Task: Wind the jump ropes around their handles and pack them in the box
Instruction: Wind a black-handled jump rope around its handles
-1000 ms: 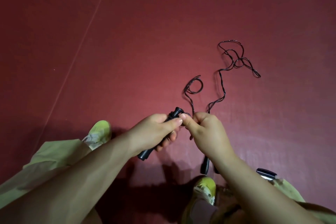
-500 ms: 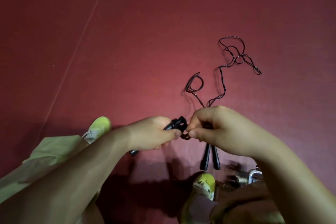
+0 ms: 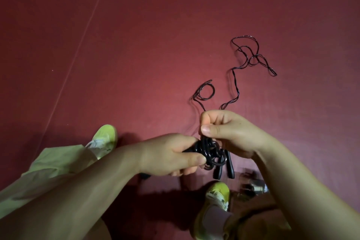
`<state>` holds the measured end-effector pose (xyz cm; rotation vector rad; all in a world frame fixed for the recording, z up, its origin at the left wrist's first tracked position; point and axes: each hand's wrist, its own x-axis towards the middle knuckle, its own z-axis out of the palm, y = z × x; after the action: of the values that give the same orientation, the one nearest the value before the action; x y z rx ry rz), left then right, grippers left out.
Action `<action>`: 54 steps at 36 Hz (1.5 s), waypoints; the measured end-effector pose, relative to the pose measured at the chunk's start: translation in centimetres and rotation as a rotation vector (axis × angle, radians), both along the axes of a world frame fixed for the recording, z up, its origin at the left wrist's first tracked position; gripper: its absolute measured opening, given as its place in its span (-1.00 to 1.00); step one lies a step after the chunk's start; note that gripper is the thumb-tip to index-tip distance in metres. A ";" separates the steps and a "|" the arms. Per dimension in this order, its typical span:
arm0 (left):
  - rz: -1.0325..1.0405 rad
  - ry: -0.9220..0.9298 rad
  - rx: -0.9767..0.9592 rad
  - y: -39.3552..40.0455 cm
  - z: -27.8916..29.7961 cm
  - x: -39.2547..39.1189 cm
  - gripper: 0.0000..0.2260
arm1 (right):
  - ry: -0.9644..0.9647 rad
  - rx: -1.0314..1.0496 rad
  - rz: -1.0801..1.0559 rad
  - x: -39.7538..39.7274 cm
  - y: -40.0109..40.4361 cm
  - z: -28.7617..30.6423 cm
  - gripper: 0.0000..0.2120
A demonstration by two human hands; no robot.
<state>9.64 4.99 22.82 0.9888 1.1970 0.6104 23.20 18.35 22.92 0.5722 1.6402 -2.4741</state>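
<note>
My left hand (image 3: 171,154) grips a black jump-rope handle (image 3: 191,149) whose top end carries several turns of black cord (image 3: 209,152). Just above those turns my right hand (image 3: 228,132) pinches the cord between thumb and curled fingers. The loose rope (image 3: 235,84) runs from my right hand out across the red floor, with a small loop and a tangle farther away. Two more black handles (image 3: 224,167) lie side by side on the floor beneath my hands. No box is in view.
My legs in pale green trousers and yellow-green shoes (image 3: 103,140) (image 3: 216,197) frame the spot. Some metal and dark objects (image 3: 255,186) lie blurred at the lower right by my right forearm. A thin pale line (image 3: 78,52) crosses the red floor (image 3: 136,45) at left.
More cord has gathered on the handle's top end. My right hand has lifted above the handle, and the floor loops have shifted slightly towards me.
</note>
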 end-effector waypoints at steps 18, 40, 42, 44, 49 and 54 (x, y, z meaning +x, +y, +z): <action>0.566 -0.353 -0.162 1.2 0.0 -1.6 -0.61 | -0.084 0.298 -0.281 -0.9 -1.9 -0.5 -0.73; 0.493 0.018 -0.272 1.1 -1.8 -1.6 -0.66 | -0.375 0.290 -0.543 -1.3 -2.9 -3.2 -0.69; 0.482 0.091 -0.255 1.2 -2.2 -1.6 -0.66 | -0.425 0.429 -0.530 -1.3 -3.3 -3.6 -0.64; 0.483 0.175 -0.242 1.3 -2.4 -1.8 -0.64 | -0.450 0.501 -0.512 -1.3 -3.5 -3.7 -0.60; 0.350 0.693 -0.101 1.2 -2.3 -1.9 -0.58 | -0.537 0.554 -0.411 -1.5 -3.8 -2.5 -0.46; 0.167 1.089 0.041 0.7 -1.9 -1.2 -0.59 | -0.554 0.576 -0.365 -1.6 -3.9 -2.3 -0.33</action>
<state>8.45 5.68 20.95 1.3089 2.2399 0.1816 21.57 14.44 20.62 1.5761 2.0986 -1.7204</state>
